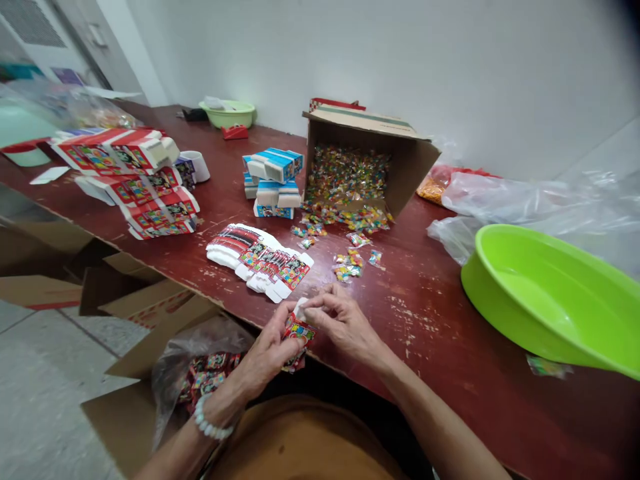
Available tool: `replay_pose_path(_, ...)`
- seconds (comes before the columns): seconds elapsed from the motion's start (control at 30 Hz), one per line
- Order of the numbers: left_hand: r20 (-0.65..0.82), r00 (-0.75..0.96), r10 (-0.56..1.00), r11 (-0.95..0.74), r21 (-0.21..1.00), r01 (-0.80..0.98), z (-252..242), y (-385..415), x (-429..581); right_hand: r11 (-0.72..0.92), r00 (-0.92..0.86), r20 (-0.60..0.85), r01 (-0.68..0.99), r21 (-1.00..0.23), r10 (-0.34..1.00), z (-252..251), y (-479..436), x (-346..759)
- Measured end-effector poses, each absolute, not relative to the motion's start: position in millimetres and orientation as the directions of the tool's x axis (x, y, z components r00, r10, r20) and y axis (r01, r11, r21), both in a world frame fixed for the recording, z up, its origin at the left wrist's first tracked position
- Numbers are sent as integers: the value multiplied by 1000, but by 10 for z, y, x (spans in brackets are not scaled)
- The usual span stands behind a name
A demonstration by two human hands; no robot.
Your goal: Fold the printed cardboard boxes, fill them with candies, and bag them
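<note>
My left hand point(273, 348) is closed around a small red candy box point(300, 331) with colourful print, held at the table's front edge. The fingers of my right hand point(345, 323) pinch the white flap at the top of that box. Beyond my hands, a fanned stack of flat printed cartons point(260, 260) lies on the table. Just past them are several small wrapped candies point(349, 265). More candies point(347, 173) spill from a cardboard box point(413, 163) tipped on its side. Whether anything is inside the held box is hidden.
Bundled red cartons point(160, 200) and blue cartons point(275, 180) are stacked further back. At right stands a large green basin point(500, 300) near plastic bags point(540, 200). Below the left edge, an open carton point(125, 417) holds a bag of filled red boxes point(213, 373). A pale green bowl point(230, 117) sits behind.
</note>
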State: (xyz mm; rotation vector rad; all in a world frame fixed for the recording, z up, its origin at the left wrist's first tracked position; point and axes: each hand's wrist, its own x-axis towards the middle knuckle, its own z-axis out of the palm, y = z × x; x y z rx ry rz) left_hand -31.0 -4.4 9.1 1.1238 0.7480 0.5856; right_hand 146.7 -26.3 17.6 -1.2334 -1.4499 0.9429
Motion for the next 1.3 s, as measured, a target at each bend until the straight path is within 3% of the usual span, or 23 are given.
replay_pose_path(0.13,-257,530,808,419,883,-210,135,-91,-247,50,63,51,9,-999,997,167,-268,1495)
replay_pose_path(0.27,-337,467,817,491,832,-259,132,-116,-240,-47,-40,-42,-138,-989,998,137,-281,1448)
replay_pose_path(0.43,-285,512,810,452,860,-236,86,-136,-244,134,-1,134,105,-985,991,147,-342,1329)
replay_pose_path(0.5,-285,488,825,446,859,-252,81,-145,-222,140,28,143,103,-985,989,134,-360,1289)
replay_pose_path(0.7,-339,412,846,497,782,-377,145,-167,-148,12,35,4,-236,-972,999,92,-383,1256)
replay_pose_path(1.0,-303,494,815,509,781,-362,129,-241,-139,-247,-132,-209,-523,-816,969,47,-274,1241)
replay_pose_path(1.07,-296,490,820,506,774,-380,99,-225,-149,-164,-54,-157,-471,-867,986,-8,-269,1203)
replay_pose_path(1.17,-316,484,816,541,713,-447,57,-184,-171,168,138,149,-137,-976,979,-47,-319,1175)
replay_pose_path(1.23,-350,520,779,603,645,-469,37,-156,-189,340,108,348,89,-936,931,-28,-366,1190)
replay_pose_path(1.3,-369,571,733,660,590,-465,30,-134,-203,407,22,416,167,-898,909,9,-397,1219)
